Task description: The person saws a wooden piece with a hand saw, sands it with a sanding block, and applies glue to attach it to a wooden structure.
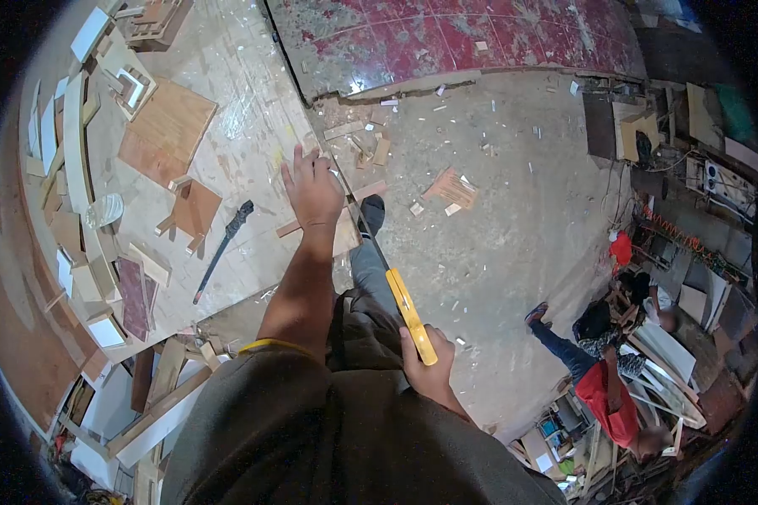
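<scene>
My right hand [430, 364] is closed around the yellow handle [411, 315] of a handsaw. Its thin blade [372, 231] runs up and away past the table edge and crosses a narrow wooden strip [288, 228]. The strip lies across the table edge, with one end sticking out over the floor. My left hand [315, 192] rests palm down over the strip beside the blade, its fingers spread apart. Part of the strip is hidden beneath that hand. To the left on the table lies a long thin tool [222, 252] with a dark, wrapped-looking end.
The pale worktable [253, 160] carries a square wooden board [170, 128], a small brown panel with blocks [195, 212] and a whitish plastic cup [104, 210]. Wood scraps [453, 190] litter the floor. A person in red [608, 404] is at the lower right among stacked boards.
</scene>
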`<action>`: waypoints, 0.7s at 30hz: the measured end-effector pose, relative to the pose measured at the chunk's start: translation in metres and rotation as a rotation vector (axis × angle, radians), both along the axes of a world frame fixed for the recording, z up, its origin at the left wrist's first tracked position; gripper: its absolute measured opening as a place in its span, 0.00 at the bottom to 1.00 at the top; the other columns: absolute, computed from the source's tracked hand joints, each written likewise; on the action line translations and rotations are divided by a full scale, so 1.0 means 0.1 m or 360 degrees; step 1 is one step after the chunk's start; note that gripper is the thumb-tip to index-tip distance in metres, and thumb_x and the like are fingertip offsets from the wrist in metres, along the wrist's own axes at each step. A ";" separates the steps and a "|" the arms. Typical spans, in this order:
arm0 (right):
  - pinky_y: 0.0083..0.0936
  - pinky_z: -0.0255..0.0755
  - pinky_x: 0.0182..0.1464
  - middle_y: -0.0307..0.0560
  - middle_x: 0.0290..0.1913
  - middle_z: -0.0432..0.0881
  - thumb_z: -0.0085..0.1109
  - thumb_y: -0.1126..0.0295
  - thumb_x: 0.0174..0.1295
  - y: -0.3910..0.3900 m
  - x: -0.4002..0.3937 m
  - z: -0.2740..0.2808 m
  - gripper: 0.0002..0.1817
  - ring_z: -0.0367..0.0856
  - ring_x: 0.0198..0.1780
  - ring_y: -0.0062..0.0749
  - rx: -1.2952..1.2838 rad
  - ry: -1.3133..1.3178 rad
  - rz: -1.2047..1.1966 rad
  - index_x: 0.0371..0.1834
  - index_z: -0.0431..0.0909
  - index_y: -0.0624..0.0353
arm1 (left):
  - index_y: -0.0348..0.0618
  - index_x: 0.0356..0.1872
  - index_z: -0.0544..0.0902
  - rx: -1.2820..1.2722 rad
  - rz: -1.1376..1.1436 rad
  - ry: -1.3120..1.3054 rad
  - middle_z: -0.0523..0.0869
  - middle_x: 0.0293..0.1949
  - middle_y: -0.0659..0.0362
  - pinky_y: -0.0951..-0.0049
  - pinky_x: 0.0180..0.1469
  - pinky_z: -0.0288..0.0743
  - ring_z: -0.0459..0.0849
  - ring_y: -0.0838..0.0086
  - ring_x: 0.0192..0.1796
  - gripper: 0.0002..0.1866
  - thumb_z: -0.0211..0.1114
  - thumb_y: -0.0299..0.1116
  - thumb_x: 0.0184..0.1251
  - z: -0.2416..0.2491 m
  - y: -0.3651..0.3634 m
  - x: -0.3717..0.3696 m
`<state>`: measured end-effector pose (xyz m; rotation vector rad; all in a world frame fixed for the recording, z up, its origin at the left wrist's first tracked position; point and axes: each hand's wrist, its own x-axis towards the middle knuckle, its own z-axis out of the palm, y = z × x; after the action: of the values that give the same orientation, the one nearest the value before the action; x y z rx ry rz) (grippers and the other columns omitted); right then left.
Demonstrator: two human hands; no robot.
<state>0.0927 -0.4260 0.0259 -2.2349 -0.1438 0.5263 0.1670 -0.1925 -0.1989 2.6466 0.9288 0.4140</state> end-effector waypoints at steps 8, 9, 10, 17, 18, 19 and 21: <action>0.35 0.67 0.29 0.52 0.21 0.77 0.69 0.72 0.60 0.21 0.13 0.18 0.10 0.75 0.22 0.48 -0.0122 0.0228 -0.0091 0.25 0.76 0.60 | 0.47 0.40 0.80 -0.0083 0.0068 0.0113 0.78 0.58 0.56 0.44 0.77 0.47 0.65 0.58 0.74 0.06 0.59 0.28 0.63 0.00 -0.01 0.04; 0.36 0.69 0.29 0.52 0.22 0.78 0.68 0.72 0.60 0.24 0.13 0.19 0.09 0.76 0.23 0.49 -0.0160 0.0271 -0.0118 0.26 0.77 0.60 | 0.47 0.40 0.80 -0.0072 0.0063 0.0119 0.77 0.58 0.56 0.44 0.77 0.47 0.65 0.58 0.74 0.06 0.59 0.28 0.63 -0.01 -0.01 0.04; 0.36 0.69 0.29 0.52 0.22 0.78 0.68 0.72 0.60 0.25 0.10 0.17 0.09 0.76 0.23 0.49 -0.0168 0.0278 -0.0122 0.26 0.77 0.60 | 0.46 0.40 0.80 -0.0065 0.0053 0.0127 0.77 0.59 0.56 0.44 0.77 0.47 0.65 0.58 0.74 0.06 0.59 0.28 0.64 -0.01 -0.01 0.04; 0.36 0.66 0.27 0.51 0.21 0.77 0.70 0.72 0.58 0.13 0.04 0.10 0.10 0.73 0.21 0.48 -0.0169 0.0074 0.0226 0.25 0.76 0.59 | 0.42 0.40 0.79 -0.0054 0.0026 0.0110 0.75 0.59 0.54 0.42 0.74 0.50 0.65 0.55 0.73 0.05 0.60 0.28 0.64 -0.03 0.00 0.03; 0.36 0.65 0.28 0.51 0.21 0.77 0.70 0.72 0.58 0.16 0.07 0.07 0.10 0.72 0.22 0.48 -0.0139 0.0035 0.0225 0.25 0.76 0.59 | 0.42 0.40 0.79 -0.0077 0.0023 0.0107 0.75 0.59 0.54 0.42 0.74 0.50 0.65 0.55 0.74 0.05 0.59 0.28 0.64 -0.01 0.00 0.04; 0.36 0.65 0.29 0.51 0.21 0.77 0.70 0.72 0.59 0.19 0.10 0.03 0.10 0.72 0.22 0.48 -0.0110 -0.0003 0.0224 0.26 0.77 0.59 | 0.42 0.40 0.79 -0.0100 0.0020 0.0105 0.75 0.60 0.54 0.42 0.74 0.50 0.64 0.55 0.74 0.05 0.59 0.28 0.65 -0.01 0.01 0.05; 0.36 0.67 0.29 0.52 0.22 0.78 0.69 0.71 0.59 0.34 0.22 -0.11 0.09 0.75 0.22 0.50 -0.0170 0.0029 0.0216 0.27 0.78 0.59 | 0.42 0.40 0.79 -0.0108 0.0019 0.0113 0.74 0.60 0.54 0.42 0.75 0.49 0.64 0.54 0.74 0.06 0.59 0.28 0.64 -0.01 0.01 0.04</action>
<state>0.1149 -0.3919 0.0151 -2.3347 -0.2650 0.6409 0.1711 -0.1919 -0.1996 2.6105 0.9629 0.2875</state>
